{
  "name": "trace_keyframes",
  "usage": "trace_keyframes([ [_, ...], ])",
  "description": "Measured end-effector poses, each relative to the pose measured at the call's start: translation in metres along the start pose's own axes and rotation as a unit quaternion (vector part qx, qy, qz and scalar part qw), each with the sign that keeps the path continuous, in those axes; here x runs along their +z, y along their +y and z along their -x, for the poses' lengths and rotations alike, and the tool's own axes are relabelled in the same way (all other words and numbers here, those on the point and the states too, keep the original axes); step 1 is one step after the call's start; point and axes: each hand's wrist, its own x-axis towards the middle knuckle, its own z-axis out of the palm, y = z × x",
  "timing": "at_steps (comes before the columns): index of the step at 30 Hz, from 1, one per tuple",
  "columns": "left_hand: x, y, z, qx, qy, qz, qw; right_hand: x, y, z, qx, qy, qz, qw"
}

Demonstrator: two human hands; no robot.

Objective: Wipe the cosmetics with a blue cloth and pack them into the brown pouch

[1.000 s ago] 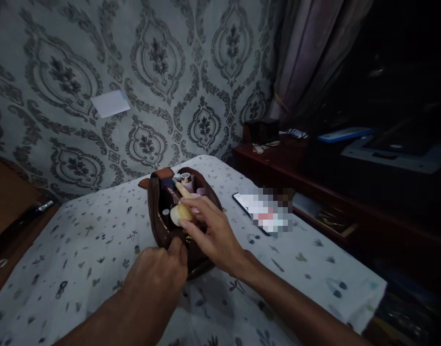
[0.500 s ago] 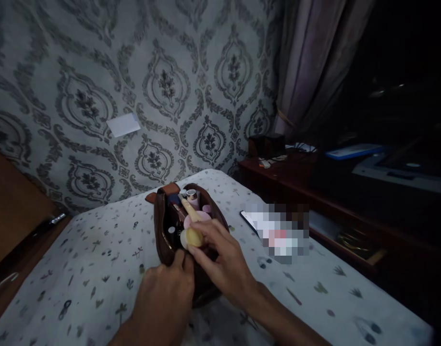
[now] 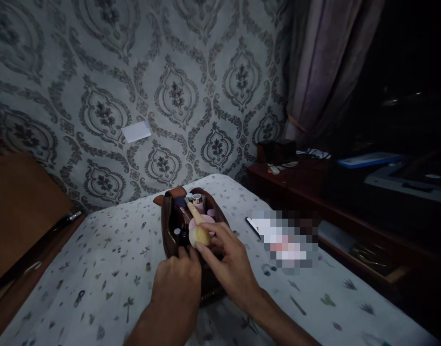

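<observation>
A brown zip-up cosmetics bag stands unzipped on the bed, filled with small items. My right hand pinches a small rounded yellow container with a paler end, held over the bag's mouth. At the near rim is my left hand, its fingers curled over the edge and gripping it; the fingertips are partly hidden. Inside the bag are a wooden-handled brush, a pink round item, a silver-capped pink bottle and a dark bottle.
The bed has a white patterned sheet. A phone lies right of the bag, beside a blurred-out patch. On the right stands a dark red desk with a part-open drawer. A brown board is at the left.
The view has turned slightly, so everything sits a little further right and lower. Both hands keep nearly the same hold, with the yellow container still over the bag.
</observation>
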Motion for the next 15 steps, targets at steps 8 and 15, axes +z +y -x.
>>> trace_keyframes([
  [8,-0.018,0.001,0.005,-0.04,-0.075,0.038,0.996,0.002,0.003,0.001,0.018,0.027,-0.041,0.999],
  [15,-0.038,0.001,0.002,-0.015,-0.112,0.057,0.992,0.005,0.007,0.001,0.039,0.027,-0.064,0.997],
])
